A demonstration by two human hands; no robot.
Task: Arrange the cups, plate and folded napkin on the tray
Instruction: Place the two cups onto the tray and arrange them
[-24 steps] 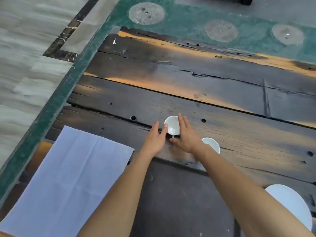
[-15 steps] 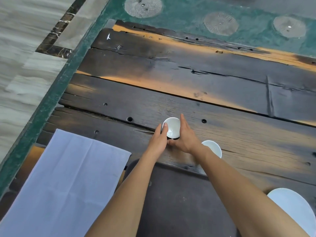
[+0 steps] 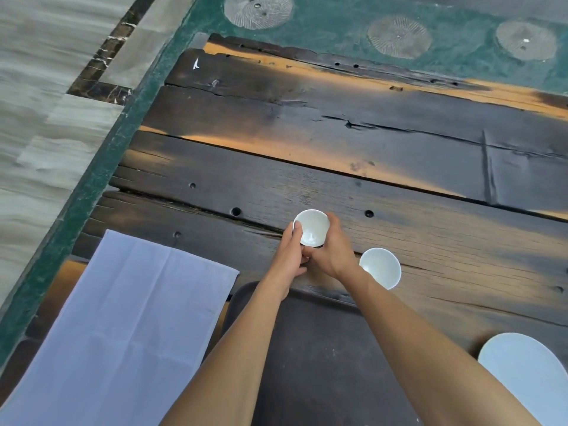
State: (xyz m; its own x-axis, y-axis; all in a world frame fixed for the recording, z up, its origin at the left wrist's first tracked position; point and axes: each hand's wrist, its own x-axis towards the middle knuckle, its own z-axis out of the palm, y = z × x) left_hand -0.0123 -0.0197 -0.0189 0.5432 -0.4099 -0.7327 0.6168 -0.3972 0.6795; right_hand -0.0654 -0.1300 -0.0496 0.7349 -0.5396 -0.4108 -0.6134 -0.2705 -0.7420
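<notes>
A small white cup [image 3: 311, 226] is cupped between both hands just beyond the far edge of the dark tray [image 3: 322, 358]. My left hand [image 3: 289, 255] wraps its left side and my right hand [image 3: 333, 252] wraps its right side; the cup's base is hidden by my fingers. A second white cup [image 3: 381, 267] stands on the wood just right of my right wrist. The white plate [image 3: 528, 373] lies at the lower right, partly cut off by the frame. A pale folded napkin [image 3: 116, 330] lies spread on the table to the left of the tray.
The table [image 3: 353, 149] is made of dark, cracked wooden planks with small holes. Past its left and far edges run a green border [image 3: 89, 192] and a grey stone floor [image 3: 40, 118]. My forearms cross over the tray.
Both hands have closed in around the first cup, from resting flat beside it to wrapping its sides. The camera view has drifted a little.
</notes>
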